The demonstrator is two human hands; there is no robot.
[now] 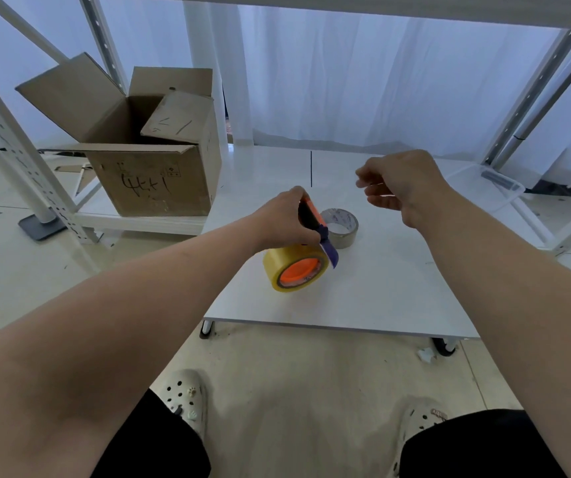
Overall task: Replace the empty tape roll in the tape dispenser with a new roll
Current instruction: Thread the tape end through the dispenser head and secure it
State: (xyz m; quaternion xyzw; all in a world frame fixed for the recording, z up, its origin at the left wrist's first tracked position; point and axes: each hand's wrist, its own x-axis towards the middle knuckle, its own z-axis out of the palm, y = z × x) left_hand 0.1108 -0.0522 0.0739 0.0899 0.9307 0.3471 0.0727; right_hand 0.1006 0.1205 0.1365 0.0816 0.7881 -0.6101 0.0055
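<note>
Box point(149, 146), cardboard, flaps open, sits left of table point(363, 291). L hand point(284, 219) grips dispenser point(308, 215) w/ roll point(294, 267); empty core point(341, 225) beside. R hand point(401, 184) loosely curled, holds nothing.

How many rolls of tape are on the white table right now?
2. A full yellowish roll sits on the orange dispenser gripped by the left hand; a nearly empty roll lies flat just behind it. None seem hidden.

An open cardboard box point(149, 157) with black scribbles stands on a low white shelf point(139, 222) at the left. White curtains point(346, 81) hang behind the low white table point(363, 298). A clear plastic lid point(487, 188) lies at the right
</note>
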